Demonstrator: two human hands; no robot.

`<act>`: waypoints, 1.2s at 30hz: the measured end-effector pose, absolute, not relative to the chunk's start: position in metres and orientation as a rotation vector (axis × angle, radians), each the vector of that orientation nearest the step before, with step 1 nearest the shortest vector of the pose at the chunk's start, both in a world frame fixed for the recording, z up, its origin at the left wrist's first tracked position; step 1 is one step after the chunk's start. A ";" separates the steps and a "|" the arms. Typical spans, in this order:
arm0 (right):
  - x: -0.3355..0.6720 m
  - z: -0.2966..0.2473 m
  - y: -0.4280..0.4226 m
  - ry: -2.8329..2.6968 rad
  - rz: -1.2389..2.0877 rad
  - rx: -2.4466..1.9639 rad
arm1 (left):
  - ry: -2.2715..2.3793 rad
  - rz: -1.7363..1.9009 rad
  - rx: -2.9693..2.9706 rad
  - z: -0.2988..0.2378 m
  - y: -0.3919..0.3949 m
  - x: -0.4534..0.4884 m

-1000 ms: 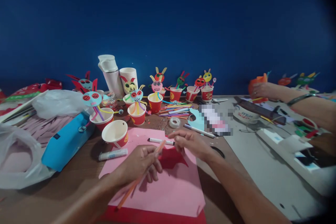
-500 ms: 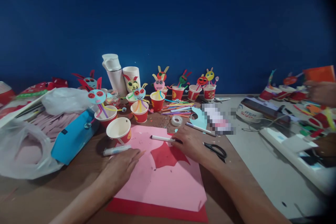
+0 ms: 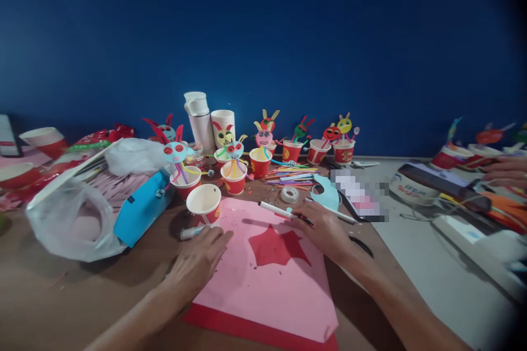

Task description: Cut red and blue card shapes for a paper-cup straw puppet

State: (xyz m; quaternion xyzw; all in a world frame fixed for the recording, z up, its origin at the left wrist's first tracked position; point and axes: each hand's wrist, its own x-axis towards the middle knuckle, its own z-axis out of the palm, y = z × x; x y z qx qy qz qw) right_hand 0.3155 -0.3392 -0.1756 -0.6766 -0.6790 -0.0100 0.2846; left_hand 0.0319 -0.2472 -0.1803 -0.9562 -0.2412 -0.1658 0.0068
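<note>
Head view: cup (image 3: 203,205) beside pink paper (image 3: 263,290)

Craft workshop with paper-cup figures (image 3: 234,170)

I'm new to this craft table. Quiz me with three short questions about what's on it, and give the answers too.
1. Which hand holds the white marker?
2. True or false: a second person's hand shows at the far right of the picture.
3. What rises from the red-and-white paper cups at the middle of the table?
A. Coloured straws with paper faces
B. Paintbrushes
C. Spoons

Key:
1. The right hand
2. True
3. A
</note>
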 end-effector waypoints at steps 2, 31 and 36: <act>0.320 -0.178 -0.344 -1.824 -0.032 -1.778 | -0.739 -0.560 -2.972 -0.179 -0.249 0.030; 0.339 -0.167 -0.366 -1.944 0.149 -2.045 | -0.323 -0.438 -2.996 -0.216 -0.309 0.087; 0.341 -0.164 -0.356 -1.902 0.000 -2.075 | -0.371 -0.304 -3.085 -0.211 -0.314 0.083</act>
